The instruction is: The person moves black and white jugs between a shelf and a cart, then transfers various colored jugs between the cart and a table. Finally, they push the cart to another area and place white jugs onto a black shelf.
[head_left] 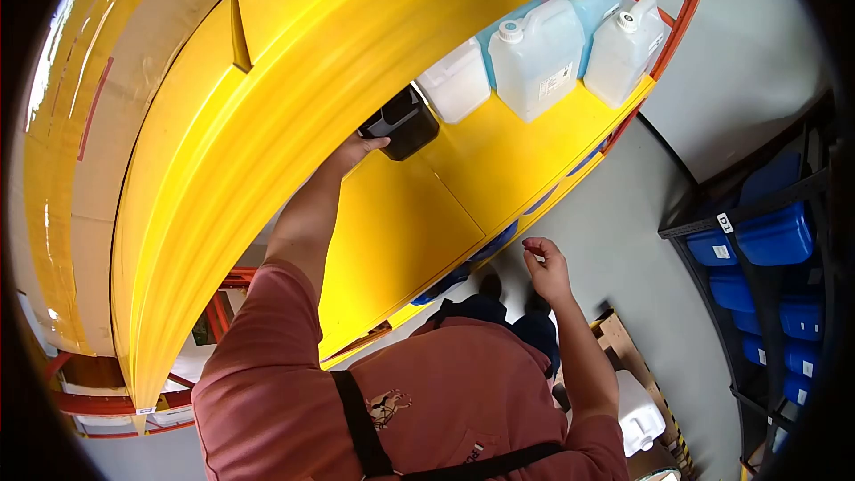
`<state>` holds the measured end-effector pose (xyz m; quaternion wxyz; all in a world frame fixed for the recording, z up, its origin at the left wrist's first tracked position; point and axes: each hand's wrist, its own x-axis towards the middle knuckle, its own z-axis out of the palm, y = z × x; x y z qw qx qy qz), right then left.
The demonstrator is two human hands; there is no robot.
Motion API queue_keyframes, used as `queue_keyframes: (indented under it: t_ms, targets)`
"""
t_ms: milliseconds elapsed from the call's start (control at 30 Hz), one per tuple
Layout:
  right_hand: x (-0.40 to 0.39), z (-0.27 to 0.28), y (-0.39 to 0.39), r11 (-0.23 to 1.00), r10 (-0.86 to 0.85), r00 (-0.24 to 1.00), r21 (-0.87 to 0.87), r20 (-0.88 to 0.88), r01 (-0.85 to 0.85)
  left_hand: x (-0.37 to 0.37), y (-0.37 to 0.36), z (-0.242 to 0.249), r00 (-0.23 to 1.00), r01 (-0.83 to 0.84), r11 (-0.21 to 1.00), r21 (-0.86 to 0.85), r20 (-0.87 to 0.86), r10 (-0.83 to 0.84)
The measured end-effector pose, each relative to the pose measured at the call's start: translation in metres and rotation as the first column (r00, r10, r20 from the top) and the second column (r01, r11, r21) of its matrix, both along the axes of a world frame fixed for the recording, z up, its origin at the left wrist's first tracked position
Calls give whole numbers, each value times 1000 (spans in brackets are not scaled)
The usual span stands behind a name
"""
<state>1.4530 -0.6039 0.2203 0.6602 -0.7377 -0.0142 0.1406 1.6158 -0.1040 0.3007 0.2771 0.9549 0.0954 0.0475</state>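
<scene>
My left hand (358,151) reaches onto the yellow shelf (392,232) and grips a black plastic canister (410,129) at its near side. The thumb lies along the canister; the other fingers are largely hidden. Part of the canister is covered by the yellow upper shelf. Held out over the floor, my right hand (548,272) is closed, with a small dark red object (534,249) at its fingertips, too small to name. Beside the black canister stand a whitish jerrycan (456,85), a translucent jerrycan (539,62), a pale blue one (592,13) and another translucent one (623,53).
The curved-looking yellow upper shelf (294,80) hangs close above my left arm, with a taped cardboard box (116,125) on it. Orange-red rack posts (686,13) frame the shelf. Blue bins (775,236) fill a dark rack at right. A white jerrycan (637,414) is low beside my right arm.
</scene>
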Motion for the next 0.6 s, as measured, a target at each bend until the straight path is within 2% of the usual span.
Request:
queue_keyframes:
  t_ms: [33,100,133,167,200,233,267,333,400,467,533,600]
  targets:
    - [-5,-4,0,1000,7,1000,-1,-1,-7,-5,7,-14,1000,-7,1000,-1,-1,7]
    - [-5,-9,1,997,69,994,-43,81,-65,-8,12,-33,990,-16,1000,-27,141,19]
    - [-7,-9,0,996,85,995,-33,47,-84,-18,-2,-15,998,0,964,-267,65,18]
    - [-11,-10,-1,995,103,995,-23,21,-102,-32,-20,5,992,48,773,-633,124,39]
    - [-14,-14,-2,987,141,990,-77,15,-140,-51,-37,15,983,124,450,-884,172,66]
    - [-16,-16,-5,974,183,983,-133,1,-181,-67,-40,-9,985,-29,743,-668,107,134]
    - [-17,-18,-6,963,231,973,-145,17,-226,-83,-41,-36,968,-205,913,-353,62,242]
    - [-17,-14,-5,940,309,951,-165,30,-300,-140,-78,-37,941,-260,883,-392,103,323]
    - [-16,-3,0,880,453,890,-133,-51,-456,-209,-128,-12,938,-306,841,-446,7,345]
    - [-14,-6,13,827,545,836,-125,-57,-548,-277,-148,-30,942,-337,854,-398,-129,311]
    - [-18,-1,28,744,655,753,-114,-70,-658,-341,-182,-26,898,-439,807,-395,-207,388]
    - [-26,13,53,645,750,659,-159,-52,-747,-406,-202,-42,848,-529,760,-378,-213,485]
